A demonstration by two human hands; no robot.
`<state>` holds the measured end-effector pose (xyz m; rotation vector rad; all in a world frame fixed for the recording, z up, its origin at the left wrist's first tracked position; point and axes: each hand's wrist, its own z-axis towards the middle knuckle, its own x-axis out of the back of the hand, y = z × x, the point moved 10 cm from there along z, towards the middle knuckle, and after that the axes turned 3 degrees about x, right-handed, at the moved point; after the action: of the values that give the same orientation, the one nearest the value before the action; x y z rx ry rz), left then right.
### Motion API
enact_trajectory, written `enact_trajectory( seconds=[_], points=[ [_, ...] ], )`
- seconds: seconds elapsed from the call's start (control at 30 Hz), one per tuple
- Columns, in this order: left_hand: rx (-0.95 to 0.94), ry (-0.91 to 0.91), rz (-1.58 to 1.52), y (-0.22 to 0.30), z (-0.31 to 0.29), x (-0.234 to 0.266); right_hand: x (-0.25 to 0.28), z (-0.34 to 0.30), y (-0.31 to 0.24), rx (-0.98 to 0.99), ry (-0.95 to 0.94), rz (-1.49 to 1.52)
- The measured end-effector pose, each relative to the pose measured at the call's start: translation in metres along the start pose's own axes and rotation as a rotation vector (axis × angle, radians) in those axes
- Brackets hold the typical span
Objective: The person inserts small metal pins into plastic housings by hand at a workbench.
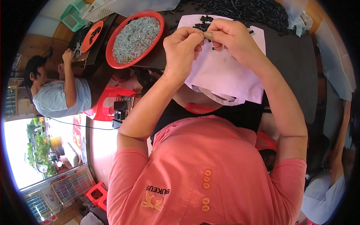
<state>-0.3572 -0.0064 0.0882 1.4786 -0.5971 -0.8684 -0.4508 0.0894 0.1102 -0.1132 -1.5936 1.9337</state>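
1. Head view, hands: the left hand and the right hand meet above a white paper sheet, fingertips touching. Both are pinched shut on a very small part held between them; the part itself is too small and too hidden to identify.
2. Head view, work surface: the paper sheet lies on a dark table. A few small black pieces sit on the sheet's far edge, just beyond the fingers. A large heap of similar black pieces covers the table farther out.
3. Head view, left side: a red round tray filled with small grey-white parts stands beside the left hand. A smaller orange tray holds dark pieces.
4. Head view, surroundings: another person in a pale shirt sits at the far left, one hand near the orange tray. A green basket stands beyond.
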Motion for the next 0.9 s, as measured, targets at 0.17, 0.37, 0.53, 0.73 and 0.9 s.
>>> enact_trajectory(
  seconds=[0.17, 0.37, 0.53, 0.73, 0.9],
  points=[
    [-0.248, 0.005, 0.347, 0.009, 0.004, 0.007, 0.007, -0.002, 0.003, -0.062, 0.067, 0.067],
    [-0.649, -0.018, 1.172, 0.011, 0.0, -0.017, 0.018, 0.002, -0.002, 0.101, 0.136, 0.008],
    [-0.658, -0.012, 1.179, 0.013, 0.001, -0.017, 0.017, 0.003, 0.005, 0.058, 0.113, 0.016],
    [-0.653, -0.054, 1.159, 0.012, -0.001, -0.014, 0.011, 0.002, 0.003, 0.051, 0.062, -0.009],
    [-0.695, -0.065, 1.251, 0.014, 0.0, -0.022, 0.01, 0.001, -0.002, 0.047, 0.066, -0.091]
  ],
)
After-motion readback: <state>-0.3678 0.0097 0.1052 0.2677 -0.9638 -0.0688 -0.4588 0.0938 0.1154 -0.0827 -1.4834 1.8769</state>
